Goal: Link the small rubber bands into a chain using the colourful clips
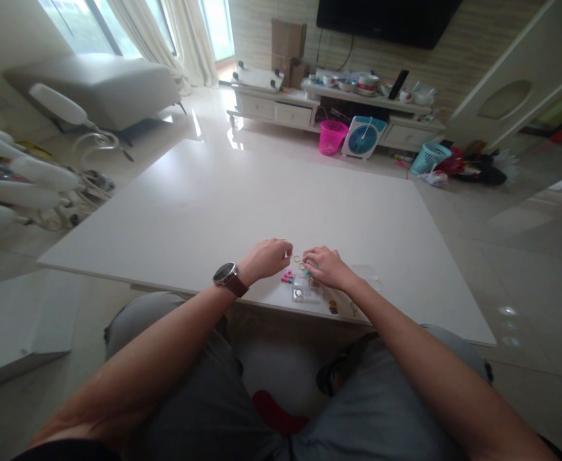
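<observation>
My left hand point(270, 257), with a watch point(225, 274) on its wrist, hovers at the near part of the white table point(242, 198), its fingers curled in together; anything between them is too small to make out. Just right of it lie thin gold-coloured rings point(297, 259). Over these rings my right hand point(326, 266) bends its fingers down, the tips close together and partly hidden. Below the hands sits a clear compartment box point(300, 296) with small pieces inside. Small pink and coloured pieces point(287, 276) lie at its left, and a small yellow-and-dark figure point(332, 307) at its right.
A clear lid-like piece point(366, 274) rests right of my right hand. The table's near edge runs just above my knees. Beyond the table stand a TV cabinet point(295, 115), a pink basket point(332, 137) and a blue fan point(363, 137). White-armed lamp-like parts point(45, 173) are at left.
</observation>
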The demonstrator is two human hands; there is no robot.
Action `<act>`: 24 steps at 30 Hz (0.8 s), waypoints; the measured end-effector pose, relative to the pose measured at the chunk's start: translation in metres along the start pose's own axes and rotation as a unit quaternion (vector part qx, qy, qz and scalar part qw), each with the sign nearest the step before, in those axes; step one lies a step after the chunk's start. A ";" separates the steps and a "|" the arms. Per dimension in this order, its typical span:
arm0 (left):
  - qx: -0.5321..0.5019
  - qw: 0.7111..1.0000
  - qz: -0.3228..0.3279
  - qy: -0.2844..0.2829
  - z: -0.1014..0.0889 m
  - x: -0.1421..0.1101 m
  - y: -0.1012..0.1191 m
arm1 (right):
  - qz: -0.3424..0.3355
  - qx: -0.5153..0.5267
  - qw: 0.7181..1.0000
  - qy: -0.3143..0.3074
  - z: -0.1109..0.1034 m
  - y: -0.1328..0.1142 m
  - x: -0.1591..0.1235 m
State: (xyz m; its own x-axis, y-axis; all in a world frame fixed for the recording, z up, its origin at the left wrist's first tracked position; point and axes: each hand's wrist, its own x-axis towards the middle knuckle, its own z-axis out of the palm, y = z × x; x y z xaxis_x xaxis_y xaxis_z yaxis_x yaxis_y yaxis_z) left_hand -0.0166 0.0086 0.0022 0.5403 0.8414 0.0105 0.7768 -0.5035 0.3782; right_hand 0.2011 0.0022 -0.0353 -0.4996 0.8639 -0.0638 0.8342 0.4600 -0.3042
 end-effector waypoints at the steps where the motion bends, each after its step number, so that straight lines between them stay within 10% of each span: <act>1: 0.000 1.000 0.000 0.000 0.001 0.000 0.000 | 0.001 -0.002 1.000 -0.002 0.000 0.000 0.000; 15: -0.017 1.000 -0.004 0.003 0.001 0.001 -0.002 | 0.028 0.129 0.991 0.033 -0.004 0.005 0.005; 24: -0.349 0.936 -0.045 -0.006 0.015 0.014 -0.001 | 0.095 0.526 0.844 0.044 -0.022 -0.011 0.000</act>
State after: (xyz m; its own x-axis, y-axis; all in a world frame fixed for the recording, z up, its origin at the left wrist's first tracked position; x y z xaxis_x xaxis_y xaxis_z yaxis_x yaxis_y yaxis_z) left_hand -0.0049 0.0175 -0.0117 0.4898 0.8698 -0.0597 0.4204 -0.1756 0.8902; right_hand 0.1966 0.0017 -0.0108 -0.3223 0.9346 -0.1504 0.2058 -0.0859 -0.9748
